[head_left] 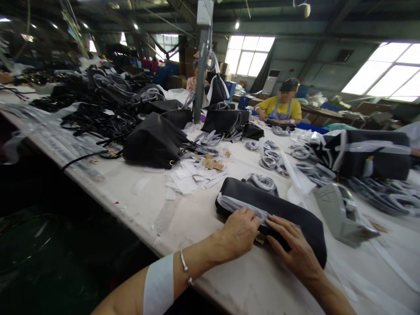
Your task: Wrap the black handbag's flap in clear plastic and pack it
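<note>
A black handbag [297, 212] lies on its side across the table in front of me. A strip of thin white wrapping [234, 205] runs along its near upper side. My left hand [241, 232] has its fingers curled closed on that wrapping, near the bag's middle. On the bag just to the right rests my right hand [295, 247], fingers stretched over the black surface and thumb apart. A small gold-coloured metal fitting [259, 239] shows between the hands. What lies under my left fingertips is hidden.
Paper slips [187, 177] and brown tags lie ahead. A tape dispenser [343, 214] stands right of the bag, near wrapped coiled straps [271, 158]. More black bags [152, 140] and a metal post [199, 78] stand farther back. A person in yellow [284, 107] sits across the table.
</note>
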A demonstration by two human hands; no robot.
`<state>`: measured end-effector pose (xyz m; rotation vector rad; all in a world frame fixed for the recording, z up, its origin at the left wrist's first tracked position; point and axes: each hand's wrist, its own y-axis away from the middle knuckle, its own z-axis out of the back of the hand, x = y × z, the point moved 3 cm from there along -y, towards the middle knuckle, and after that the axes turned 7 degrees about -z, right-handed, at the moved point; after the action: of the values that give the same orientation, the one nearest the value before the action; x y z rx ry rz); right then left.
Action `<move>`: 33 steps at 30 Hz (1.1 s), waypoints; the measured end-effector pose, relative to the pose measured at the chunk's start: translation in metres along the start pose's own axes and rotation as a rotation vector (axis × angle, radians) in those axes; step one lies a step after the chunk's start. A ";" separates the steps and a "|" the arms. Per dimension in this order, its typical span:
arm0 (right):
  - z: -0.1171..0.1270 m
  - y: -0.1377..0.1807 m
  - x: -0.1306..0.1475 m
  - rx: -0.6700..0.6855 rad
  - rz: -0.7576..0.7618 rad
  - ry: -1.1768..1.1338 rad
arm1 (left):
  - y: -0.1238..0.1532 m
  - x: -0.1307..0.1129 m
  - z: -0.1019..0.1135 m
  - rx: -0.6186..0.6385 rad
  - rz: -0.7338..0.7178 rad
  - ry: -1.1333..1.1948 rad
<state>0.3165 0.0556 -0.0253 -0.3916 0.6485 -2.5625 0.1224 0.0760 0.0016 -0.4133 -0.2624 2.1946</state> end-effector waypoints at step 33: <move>0.022 -0.003 -0.008 -0.178 -0.416 -0.049 | -0.083 0.019 -0.023 0.148 -0.067 0.159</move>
<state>0.3304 0.0531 -0.0061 -0.7125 0.8553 -2.8789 0.1805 0.1424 0.0037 -0.4863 -0.0269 2.0861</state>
